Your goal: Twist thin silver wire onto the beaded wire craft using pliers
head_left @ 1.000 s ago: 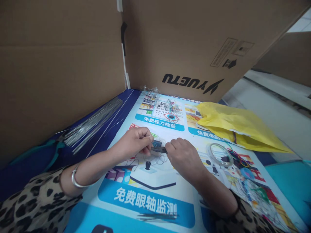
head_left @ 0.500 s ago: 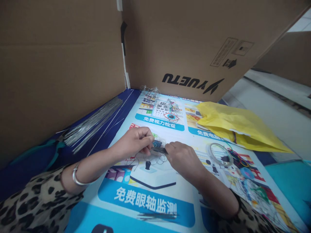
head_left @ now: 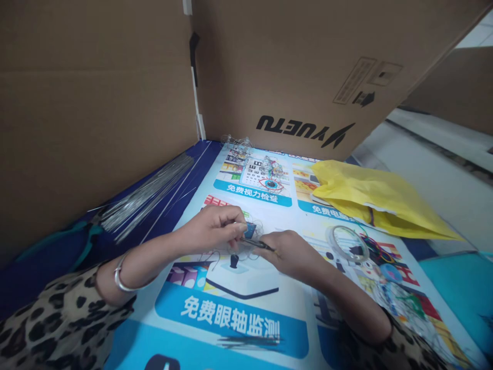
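My left hand (head_left: 221,226) pinches a thin wire piece, most of it hidden by the fingers, above the printed poster (head_left: 246,280). From the right, my right hand (head_left: 288,252) is wrapped round dark metal pliers (head_left: 262,244), whose tips point left and meet the left fingertips. Fine wire loops (head_left: 256,252) show around and below the pliers. A bundle of straight silvery wires (head_left: 148,198) lies on the blue cloth to the left. Short dark wires (head_left: 250,341) lie on the poster near the front.
Cardboard walls (head_left: 300,61) stand behind and at the left. A yellow bag (head_left: 377,198), a clear ring-shaped roll (head_left: 348,244) and tangled coloured wires (head_left: 404,303) lie at the right. Teal-handled pliers (head_left: 90,231) are at the left. Small wire pieces (head_left: 271,167) lie at the back.
My right hand has turned and shifted slightly right, and more of the pliers shows. My left hand stays in nearly the same place, its fingers slightly shifted.
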Tool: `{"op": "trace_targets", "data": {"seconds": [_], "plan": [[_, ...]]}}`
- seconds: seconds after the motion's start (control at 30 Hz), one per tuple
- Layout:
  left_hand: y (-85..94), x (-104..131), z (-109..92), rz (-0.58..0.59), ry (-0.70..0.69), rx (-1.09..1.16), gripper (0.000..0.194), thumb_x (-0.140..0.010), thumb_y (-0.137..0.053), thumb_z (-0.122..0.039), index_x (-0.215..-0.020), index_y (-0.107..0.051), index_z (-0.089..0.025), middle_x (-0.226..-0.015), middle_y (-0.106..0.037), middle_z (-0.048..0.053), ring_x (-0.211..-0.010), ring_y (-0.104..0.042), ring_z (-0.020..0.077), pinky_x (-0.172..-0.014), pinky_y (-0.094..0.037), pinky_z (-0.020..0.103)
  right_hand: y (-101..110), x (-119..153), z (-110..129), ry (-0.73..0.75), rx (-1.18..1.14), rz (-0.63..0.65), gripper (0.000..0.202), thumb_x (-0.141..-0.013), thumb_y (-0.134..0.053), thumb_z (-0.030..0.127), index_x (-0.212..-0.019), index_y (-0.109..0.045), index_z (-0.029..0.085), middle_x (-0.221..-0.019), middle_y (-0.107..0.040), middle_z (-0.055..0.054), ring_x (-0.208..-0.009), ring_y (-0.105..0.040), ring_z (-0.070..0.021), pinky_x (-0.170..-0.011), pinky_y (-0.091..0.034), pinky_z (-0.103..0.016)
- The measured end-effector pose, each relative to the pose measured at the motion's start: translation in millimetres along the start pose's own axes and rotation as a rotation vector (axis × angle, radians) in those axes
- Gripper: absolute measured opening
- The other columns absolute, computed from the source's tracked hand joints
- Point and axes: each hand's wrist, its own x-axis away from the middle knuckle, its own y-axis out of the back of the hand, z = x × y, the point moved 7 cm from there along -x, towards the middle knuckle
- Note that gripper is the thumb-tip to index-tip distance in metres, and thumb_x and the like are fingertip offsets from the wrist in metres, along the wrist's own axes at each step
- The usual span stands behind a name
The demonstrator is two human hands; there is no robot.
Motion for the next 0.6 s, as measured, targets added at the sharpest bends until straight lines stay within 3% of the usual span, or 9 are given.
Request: {"op": "trace_targets", "data": {"seconds": [0.1, 0.3, 0.6], "plan": [[-0.7, -1, 0, 0.008, 0.01, 0.063, 0.02, -0.084, -0.049, -0.03, -0.073, -0.052, -0.013, -0.066, -0.057, 0.0, -0.059, -0.061, 0.0113, -0.057, -0.047, 0.021, 0, -1, -2, 0.001, -0.007, 0.02, 0.032, -0.09, -0.043, 0.039, -0.073, -0.06, 0.017, -0.069, -0.066, -0.002, -0.06, -0.056, -0.0123, -0.053, -0.026, -0.022], [1.3, -4, 1, -0.012, 0.061, 0.198, 0.026, -0.084, -0.048, -0.036, -0.076, -0.056, -0.013, -0.076, -0.061, 0.003, -0.066, -0.063, 0.0128, -0.063, -0.05, 0.025, 6, 1, -9, -0.103, 0.087, -0.107, 0.03, -0.089, -0.044, 0.039, -0.074, -0.059, 0.018, -0.072, -0.066, -0.002, -0.063, -0.058, -0.0136, -0.054, -0.027, -0.024], [21.3, -7, -1, -0.174, -0.087, -0.211, 0.027, -0.083, -0.05, -0.033, -0.068, -0.061, -0.015, -0.068, -0.058, 0.001, -0.068, -0.054, 0.0116, -0.064, -0.041, 0.02, 5, 1, -11, -0.119, 0.11, -0.108, 0.028, -0.09, -0.044, 0.039, -0.074, -0.057, 0.019, -0.073, -0.065, 0.0, -0.064, -0.058, -0.0125, -0.054, -0.028, -0.023]]}}
